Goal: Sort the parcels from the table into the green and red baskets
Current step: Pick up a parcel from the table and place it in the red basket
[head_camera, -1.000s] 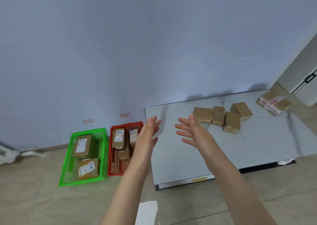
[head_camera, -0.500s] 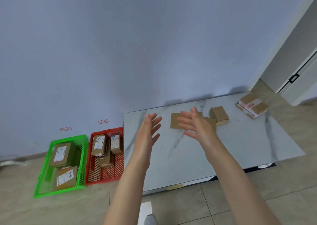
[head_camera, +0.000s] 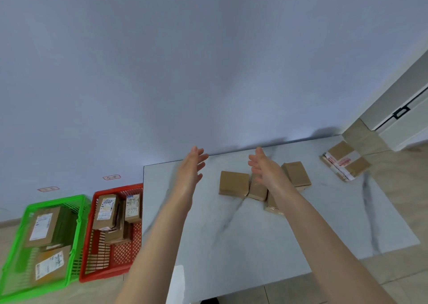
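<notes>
Several plain brown parcels [head_camera: 234,183] lie in a cluster on the grey marble table [head_camera: 231,234], near its far edge. My right hand [head_camera: 266,170] hovers open just above the cluster and hides part of it. My left hand [head_camera: 191,167] is open too, raised over the table's far left corner, holding nothing. On the floor left of the table stands the red basket [head_camera: 111,257] with several labelled parcels, and beside it the green basket [head_camera: 14,271] with two labelled parcels.
A flat parcel with red-and-white tape [head_camera: 345,163] lies at the table's far right corner. A blue-grey wall [head_camera: 185,72] runs behind the table and baskets. A white door [head_camera: 403,118] stands at the right. Tiled floor [head_camera: 393,278] surrounds the table.
Both open hands have reached further out over the table, and the right hand now sits over the parcel cluster. The view has shifted, so baskets and table appear elsewhere in frame.
</notes>
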